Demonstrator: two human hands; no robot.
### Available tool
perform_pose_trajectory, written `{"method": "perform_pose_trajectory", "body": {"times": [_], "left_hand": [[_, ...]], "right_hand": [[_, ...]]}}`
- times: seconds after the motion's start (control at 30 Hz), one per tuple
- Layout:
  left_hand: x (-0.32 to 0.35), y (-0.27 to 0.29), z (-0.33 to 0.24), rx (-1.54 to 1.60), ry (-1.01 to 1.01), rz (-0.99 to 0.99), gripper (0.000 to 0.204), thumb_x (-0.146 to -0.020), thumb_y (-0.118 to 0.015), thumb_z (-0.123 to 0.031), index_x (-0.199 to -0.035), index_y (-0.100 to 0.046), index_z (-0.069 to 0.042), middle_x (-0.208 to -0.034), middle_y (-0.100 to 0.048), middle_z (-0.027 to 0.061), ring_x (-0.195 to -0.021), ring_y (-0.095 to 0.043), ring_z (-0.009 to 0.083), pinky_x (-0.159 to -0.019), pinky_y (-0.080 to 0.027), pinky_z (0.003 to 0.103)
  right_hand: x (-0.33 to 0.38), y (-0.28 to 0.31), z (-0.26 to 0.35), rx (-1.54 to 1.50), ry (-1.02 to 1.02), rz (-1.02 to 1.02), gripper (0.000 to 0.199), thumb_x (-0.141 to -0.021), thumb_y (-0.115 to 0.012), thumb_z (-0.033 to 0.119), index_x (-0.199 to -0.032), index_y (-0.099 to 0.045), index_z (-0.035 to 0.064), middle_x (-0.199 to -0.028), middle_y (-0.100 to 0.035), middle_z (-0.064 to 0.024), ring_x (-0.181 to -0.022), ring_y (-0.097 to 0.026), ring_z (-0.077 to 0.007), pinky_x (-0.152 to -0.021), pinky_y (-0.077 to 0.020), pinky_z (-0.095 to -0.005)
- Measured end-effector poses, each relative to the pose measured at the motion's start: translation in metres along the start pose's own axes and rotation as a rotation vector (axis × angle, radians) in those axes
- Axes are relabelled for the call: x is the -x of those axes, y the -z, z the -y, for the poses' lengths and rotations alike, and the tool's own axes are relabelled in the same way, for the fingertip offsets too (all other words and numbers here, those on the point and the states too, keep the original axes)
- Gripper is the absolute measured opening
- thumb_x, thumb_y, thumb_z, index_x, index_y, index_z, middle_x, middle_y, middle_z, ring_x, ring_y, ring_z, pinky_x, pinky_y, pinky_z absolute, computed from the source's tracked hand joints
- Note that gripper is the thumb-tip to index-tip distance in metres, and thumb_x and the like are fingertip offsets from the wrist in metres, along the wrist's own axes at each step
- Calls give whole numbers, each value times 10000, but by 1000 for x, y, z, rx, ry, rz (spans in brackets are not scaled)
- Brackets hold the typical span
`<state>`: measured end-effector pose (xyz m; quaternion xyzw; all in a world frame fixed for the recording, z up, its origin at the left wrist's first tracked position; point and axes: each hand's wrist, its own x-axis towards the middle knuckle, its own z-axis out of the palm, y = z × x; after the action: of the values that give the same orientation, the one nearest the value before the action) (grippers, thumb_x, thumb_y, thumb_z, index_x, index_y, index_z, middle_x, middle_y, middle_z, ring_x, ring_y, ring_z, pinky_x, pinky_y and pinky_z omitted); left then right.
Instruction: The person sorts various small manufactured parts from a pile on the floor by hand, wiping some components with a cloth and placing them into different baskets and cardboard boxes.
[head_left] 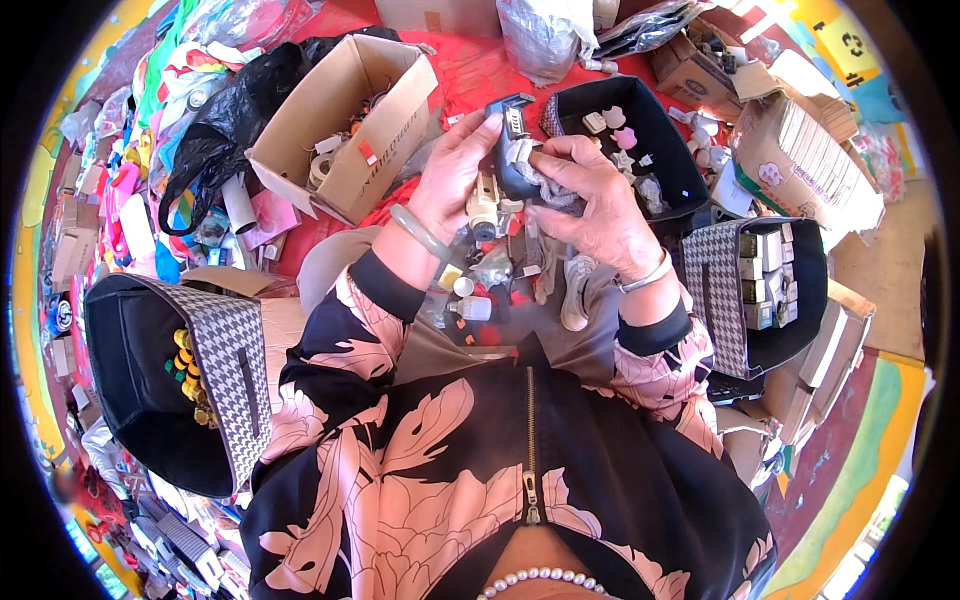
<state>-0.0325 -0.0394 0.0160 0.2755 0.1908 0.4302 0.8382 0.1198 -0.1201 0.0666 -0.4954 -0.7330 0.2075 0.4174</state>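
Observation:
My left hand (450,180) grips a dark blue plastic device (511,178) with a ridged, slotted top end, out in front of my chest. My right hand (600,205) is closed around a crumpled whitish cloth or tissue (527,160), pressed against the device's side. The exact kind of device cannot be made out. Just below it is a cream-coloured piece with a dark round end (484,212). Further down, between my legs, lie a small white bottle (474,308) and several little loose parts. My shoe (577,292) shows beside them.
An open cardboard box (390,135) stands at far left. A black fabric bin (690,165) with small pieces is at far right. Houndstooth bins flank me: the left one (232,350) holds yellow items, the right one (712,290) small boxes. Bags and clutter (215,140) spread across the left.

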Motion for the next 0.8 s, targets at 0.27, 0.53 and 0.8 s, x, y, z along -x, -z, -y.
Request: {"method": "perform_pose_trajectory", "body": {"times": [0.27,0.53,0.8], "left_hand": [[-3,2,-9,77,100,245,410,-915,-468,-372,-1187,-464,-65,-903,-611,75,-677,-582,111,-492,-485,223],[-2,-4,-4,179,-66,276,468,-904,-461,-408,-1262,-387,-115,-1130,-551,186,-736,-593,166,-459,-469,211],[0,-2,-15,-191,-276,90,345,-876,-557,-328,-1122,-444,-115,-1053,-593,144,-661,-603,140,-560,-501,238]], "right_hand": [[6,-2,-16,-1086,-486,-134,207,-867,-570,132,-1031,-593,7,-967,-612,-59,-825,-581,-111,-733,-479,-240],[-2,-20,-16,-1378,-619,-371,276,-897,-527,209,-1068,-544,-7,-820,-634,-79,-712,-626,-160,-664,-521,-269],[-2,12,-9,-983,-506,-532,313,-892,-513,166,-1134,-536,-31,-1027,-591,-78,-943,-577,-164,-820,-475,-298]]}}
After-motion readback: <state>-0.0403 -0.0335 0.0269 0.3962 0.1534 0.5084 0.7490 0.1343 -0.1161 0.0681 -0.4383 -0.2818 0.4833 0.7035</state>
